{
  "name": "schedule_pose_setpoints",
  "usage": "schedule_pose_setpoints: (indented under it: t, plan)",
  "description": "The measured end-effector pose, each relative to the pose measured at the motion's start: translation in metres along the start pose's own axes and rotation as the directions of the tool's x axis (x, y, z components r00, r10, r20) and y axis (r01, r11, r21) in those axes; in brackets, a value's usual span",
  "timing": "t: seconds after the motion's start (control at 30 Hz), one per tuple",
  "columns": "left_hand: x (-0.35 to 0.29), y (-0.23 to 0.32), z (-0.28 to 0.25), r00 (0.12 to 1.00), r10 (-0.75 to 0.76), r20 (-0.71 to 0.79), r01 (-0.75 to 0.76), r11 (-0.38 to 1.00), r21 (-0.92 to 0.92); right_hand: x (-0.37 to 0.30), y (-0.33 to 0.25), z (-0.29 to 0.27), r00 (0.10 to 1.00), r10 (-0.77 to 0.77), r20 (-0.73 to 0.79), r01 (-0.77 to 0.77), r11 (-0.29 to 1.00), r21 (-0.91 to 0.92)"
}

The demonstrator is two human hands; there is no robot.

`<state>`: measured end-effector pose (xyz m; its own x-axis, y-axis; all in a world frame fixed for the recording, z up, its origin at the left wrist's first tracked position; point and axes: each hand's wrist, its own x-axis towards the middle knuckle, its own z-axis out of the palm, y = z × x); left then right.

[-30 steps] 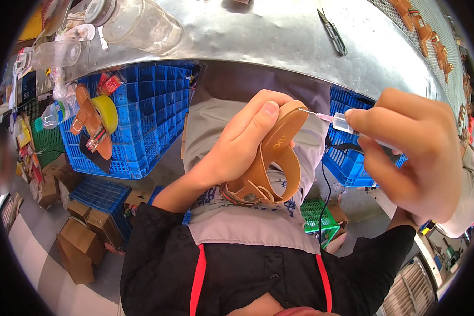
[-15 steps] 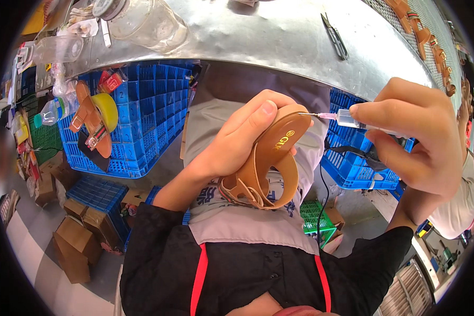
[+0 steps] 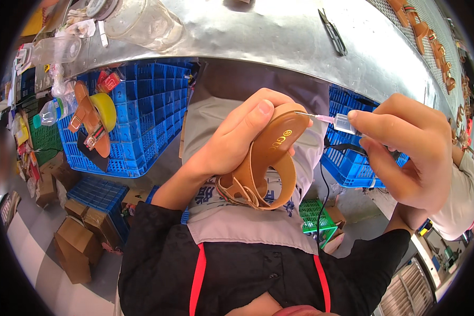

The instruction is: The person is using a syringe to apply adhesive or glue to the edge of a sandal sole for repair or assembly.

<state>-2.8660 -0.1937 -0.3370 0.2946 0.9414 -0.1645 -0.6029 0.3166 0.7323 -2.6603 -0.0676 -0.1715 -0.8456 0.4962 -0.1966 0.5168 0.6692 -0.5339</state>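
A brown strapped sandal (image 3: 273, 141) with gold print on its insole is gripped in my left hand (image 3: 237, 131), over my lap. The thumb lies along the sole's edge, and the strap with its buckle hangs toward me. Between thumb and fingers, my right hand (image 3: 413, 145) pinches a small clear syringe (image 3: 344, 123) with a pink needle hub. Its thin needle points left, and the tip meets or nearly meets the rim at the sandal's upper end; contact is too fine to tell.
Ahead is a metal table (image 3: 258, 39) bearing black snips (image 3: 333, 32) and a large clear jar (image 3: 142, 23). Another sandal (image 3: 92, 121) and yellow tape (image 3: 104, 111) rest on a blue crate (image 3: 142, 121) at left. A second blue crate (image 3: 353, 166) stands right; sandals (image 3: 421, 34) line the far right.
My right hand has lowered slightly, so the syringe now tilts more, its needle tip a little further left along the sole's rim. The left hand and sandal shift only slightly.
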Motion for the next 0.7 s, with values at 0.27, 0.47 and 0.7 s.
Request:
schedule_pose_setpoints:
  t: [0.27, 0.47, 0.7]
  plan:
    - [-0.001, -0.003, 0.002, 1.0, 0.018, 0.014, -0.019, 0.997, 0.075, 0.015, -0.002, -0.019, 0.983, -0.1, 0.157, 0.108, 0.993, -0.048]
    - [-0.004, -0.006, 0.001, 0.995, -0.056, 0.081, 0.053, 0.998, 0.034, 0.036, 0.019, -0.026, 0.959, -0.225, 0.173, 0.214, 0.974, 0.081]
    - [-0.009, 0.002, 0.006, 0.984, -0.116, 0.139, 0.11, 0.993, 0.048, 0.066, 0.027, -0.037, 0.922, -0.152, 0.357, 0.066, 0.968, 0.243]
